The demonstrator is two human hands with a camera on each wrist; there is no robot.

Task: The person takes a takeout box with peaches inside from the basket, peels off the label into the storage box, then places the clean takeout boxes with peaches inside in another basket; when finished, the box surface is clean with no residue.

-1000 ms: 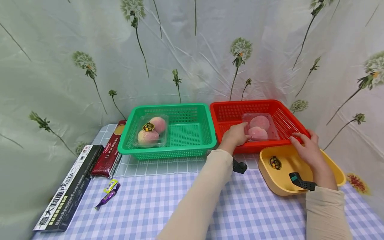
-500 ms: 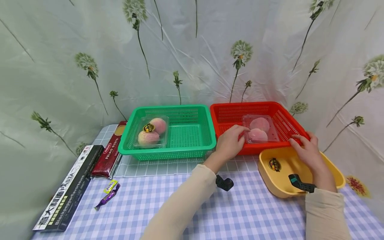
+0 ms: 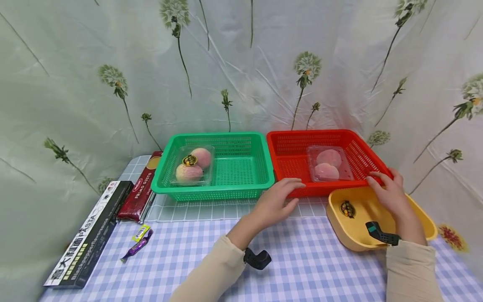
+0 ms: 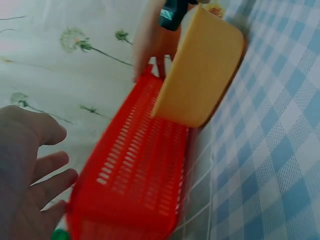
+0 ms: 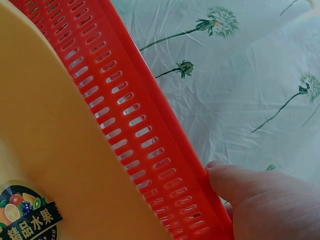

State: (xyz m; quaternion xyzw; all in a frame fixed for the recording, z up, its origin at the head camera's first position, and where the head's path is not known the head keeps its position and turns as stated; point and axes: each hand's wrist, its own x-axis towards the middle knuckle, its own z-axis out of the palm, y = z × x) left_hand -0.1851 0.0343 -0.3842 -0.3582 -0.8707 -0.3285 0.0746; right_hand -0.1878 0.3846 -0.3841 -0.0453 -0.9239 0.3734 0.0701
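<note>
My left hand [image 3: 277,201] hovers just in front of the red basket [image 3: 317,190], fingers loosely extended and holding nothing. In the left wrist view that hand [image 4: 32,170] appears beside the basket's perforated wall. Inside the red basket lies a clear plastic box of peaches [image 3: 327,165], toward its right side. My right hand [image 3: 394,197] grips the basket's front right corner. The right wrist view shows its thumb [image 5: 230,177] against the red rim; the other fingers are mostly hidden. Below the right hand stands a yellow tub [image 3: 343,230] with a dark fruit sticker [image 3: 347,209].
A green basket [image 3: 219,191] adjoins the red one on the left and holds another clear box of peaches [image 3: 194,165]. Farther left lie a red spaghetti packet [image 3: 137,195], a black-and-white pasta box [image 3: 84,239], a purple-wrapped candy [image 3: 137,246] and a yellow-wrapped candy [image 3: 141,233].
My left hand has left the peach box in the red basket and drawn back to the left and toward me, out over the front rim. The right hand stays at the basket's corner.
</note>
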